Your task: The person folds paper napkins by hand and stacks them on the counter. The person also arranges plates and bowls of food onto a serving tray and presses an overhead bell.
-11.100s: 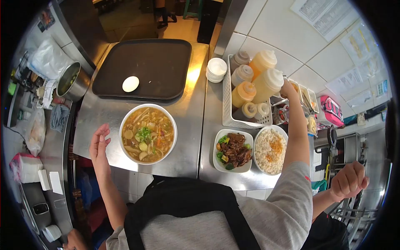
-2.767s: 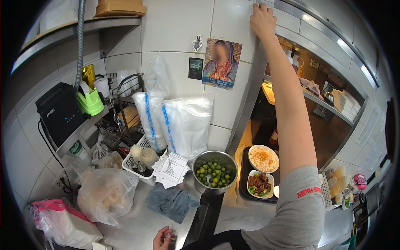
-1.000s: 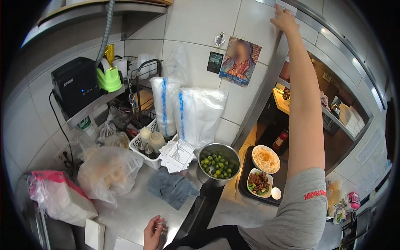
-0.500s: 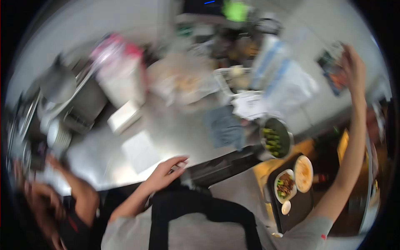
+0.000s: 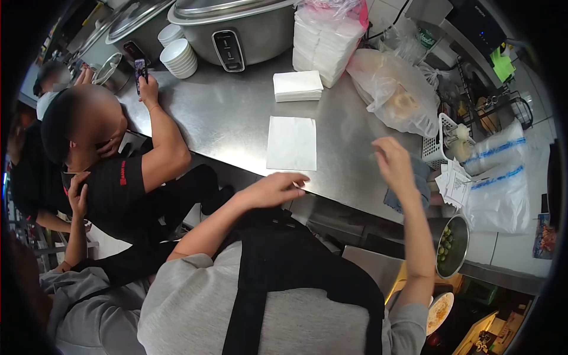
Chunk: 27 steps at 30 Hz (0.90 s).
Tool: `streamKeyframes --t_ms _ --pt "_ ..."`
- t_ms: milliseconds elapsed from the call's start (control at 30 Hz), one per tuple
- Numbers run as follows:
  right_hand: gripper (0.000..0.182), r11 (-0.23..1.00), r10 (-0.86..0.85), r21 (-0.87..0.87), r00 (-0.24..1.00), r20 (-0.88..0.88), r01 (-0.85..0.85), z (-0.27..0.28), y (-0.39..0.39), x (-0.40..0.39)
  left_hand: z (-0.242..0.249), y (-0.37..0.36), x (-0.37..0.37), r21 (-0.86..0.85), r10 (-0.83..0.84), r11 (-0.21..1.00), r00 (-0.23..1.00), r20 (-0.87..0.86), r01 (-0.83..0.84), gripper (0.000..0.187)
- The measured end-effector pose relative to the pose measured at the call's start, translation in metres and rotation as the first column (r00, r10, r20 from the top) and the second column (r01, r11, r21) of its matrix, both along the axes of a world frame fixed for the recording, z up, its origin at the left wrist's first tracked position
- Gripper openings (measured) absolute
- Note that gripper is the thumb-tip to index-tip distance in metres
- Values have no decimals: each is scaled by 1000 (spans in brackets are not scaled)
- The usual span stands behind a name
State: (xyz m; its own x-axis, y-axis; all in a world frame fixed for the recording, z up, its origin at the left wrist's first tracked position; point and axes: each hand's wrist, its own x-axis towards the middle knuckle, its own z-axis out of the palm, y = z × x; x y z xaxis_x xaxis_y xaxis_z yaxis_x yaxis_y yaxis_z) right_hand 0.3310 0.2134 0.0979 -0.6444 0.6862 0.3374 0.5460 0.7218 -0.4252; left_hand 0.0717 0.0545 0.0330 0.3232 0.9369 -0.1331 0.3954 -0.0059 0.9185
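Observation:
My left hand (image 5: pixel 277 189) is open at the front edge of the steel counter (image 5: pixel 225 112), fingers stretched to the right and nothing visibly held. Just beyond it lies a flat white paper sheet (image 5: pixel 291 144). Over the right part of the counter hangs my right hand (image 5: pixel 393 163), its fingers loosely bent and apart, holding nothing I can see. A folded blue-grey cloth (image 5: pixel 419 183) lies beside my right wrist, partly hidden by the forearm.
Behind the sheet sit a stack of white napkins (image 5: pixel 297 87), a rice cooker (image 5: pixel 254 38) and bagged food (image 5: pixel 393 92). At right are a white basket (image 5: pixel 435 145), paper slips (image 5: pixel 454 184) and a metal bowl (image 5: pixel 460 254) with green pieces. A person holds a phone (image 5: pixel 141 74) at left.
The view has swung, so the counter's left side shows more fully. My right hand has come back from the far right, beside a picture card, to above the counter.

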Motion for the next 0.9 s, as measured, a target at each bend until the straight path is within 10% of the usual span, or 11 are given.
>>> streamKeyframes --t_ms 100,267,600,767,900 --pt "8 965 -58 -256 998 19 61 -47 -14 -44 -14 14 -30 116 264 959 964 -38 -258 34" --pt "17 980 169 -83 977 -128 -180 -108 -45 -97 -32 32 -61 205 383 912 916 -122 -355 31" --pt "52 994 112 -14 990 83 -112 -130 7 -137 -75 99 -54 511 176 857 898 -403 61 50" --pt "51 980 -182 -67 981 63 186 -119 10 -110 -76 108 -57 566 158 817 900 -406 112 47" --pt "37 974 140 -181 990 26 -133 -109 -23 -91 -62 103 -64 579 191 815 948 -255 -9 47"
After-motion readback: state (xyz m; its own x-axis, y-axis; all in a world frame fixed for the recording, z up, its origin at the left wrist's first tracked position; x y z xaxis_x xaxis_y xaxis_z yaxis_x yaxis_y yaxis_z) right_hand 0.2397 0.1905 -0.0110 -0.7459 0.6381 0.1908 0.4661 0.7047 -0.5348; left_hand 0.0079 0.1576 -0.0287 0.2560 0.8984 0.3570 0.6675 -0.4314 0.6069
